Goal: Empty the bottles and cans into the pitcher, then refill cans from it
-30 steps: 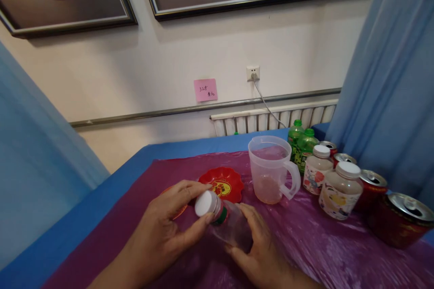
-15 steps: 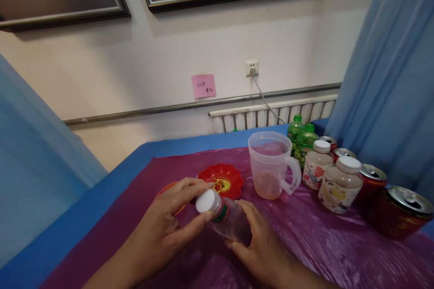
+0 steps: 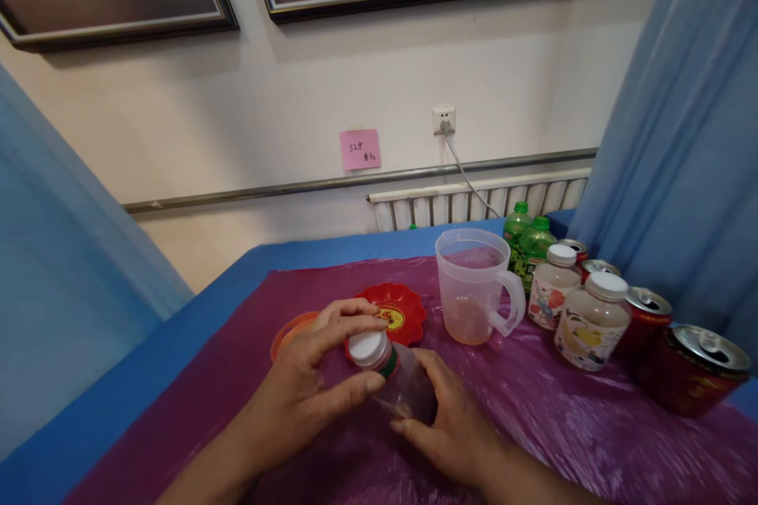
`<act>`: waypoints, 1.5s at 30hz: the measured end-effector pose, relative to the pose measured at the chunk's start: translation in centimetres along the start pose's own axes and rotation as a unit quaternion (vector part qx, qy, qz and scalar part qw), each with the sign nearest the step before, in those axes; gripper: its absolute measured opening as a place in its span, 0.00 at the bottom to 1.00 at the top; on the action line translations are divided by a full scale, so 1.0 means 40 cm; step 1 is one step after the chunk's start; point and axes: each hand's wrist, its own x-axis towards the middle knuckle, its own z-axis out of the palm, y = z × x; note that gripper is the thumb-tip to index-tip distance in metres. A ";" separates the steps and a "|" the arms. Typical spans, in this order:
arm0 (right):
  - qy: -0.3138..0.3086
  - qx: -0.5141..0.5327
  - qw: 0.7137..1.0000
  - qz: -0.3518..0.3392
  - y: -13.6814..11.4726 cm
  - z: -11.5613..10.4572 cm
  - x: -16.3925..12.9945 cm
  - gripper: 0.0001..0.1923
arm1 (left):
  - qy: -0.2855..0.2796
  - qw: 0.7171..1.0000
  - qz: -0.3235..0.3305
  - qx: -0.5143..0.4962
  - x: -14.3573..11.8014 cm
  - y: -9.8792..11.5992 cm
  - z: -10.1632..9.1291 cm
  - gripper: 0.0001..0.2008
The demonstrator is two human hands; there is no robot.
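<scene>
A clear plastic bottle [image 3: 408, 387] with a white screw cap [image 3: 366, 348] and a green ring at its neck tilts toward the left. My right hand [image 3: 453, 422] is wrapped round the bottle's body. My left hand [image 3: 302, 379] curls about the cap, thumb in front by the neck and fingers behind it. Just beyond them lie a red scalloped plate [image 3: 414, 308] with a yellow centre and an orange dish [image 3: 284, 335], both partly hidden by my left hand. The bottle's lower part is covered by my right hand.
Right of the plate stands a clear plastic jug [image 3: 470, 292], its handle to the right. Further right are green bottles [image 3: 538, 241], white-capped jars [image 3: 592, 327] and several red cans [image 3: 690, 371]. Purple plastic sheeting [image 3: 533, 434] covers the blue table [image 3: 249, 264]; blue curtains [image 3: 669, 118] flank it.
My left thumb and fingers have shifted slightly round the cap, and the grip there looks looser. My right hand still holds the bottle. The view has shifted a little, showing more of the orange dish.
</scene>
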 end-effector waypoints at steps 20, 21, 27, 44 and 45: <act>-0.008 0.040 0.999 -0.020 -0.007 -0.009 0.002 0.37 | 0.105 0.964 -0.082 -0.229 0.010 -0.020 0.051 0.30; -0.011 0.037 0.999 -0.023 -0.006 -0.009 0.002 0.37 | 0.115 0.966 -0.086 -0.214 0.011 -0.020 0.054 0.30; -0.016 0.047 0.998 -0.035 -0.006 -0.009 -0.001 0.37 | 0.123 0.969 -0.121 -0.177 0.007 -0.017 0.054 0.26; -0.032 0.159 0.986 -0.031 0.044 0.006 -0.029 0.33 | -0.118 0.951 -0.112 -0.262 -0.040 -0.081 0.121 0.35; -0.044 0.154 0.987 -0.031 0.047 0.005 -0.030 0.33 | -0.113 0.950 -0.118 -0.265 -0.049 -0.085 0.125 0.35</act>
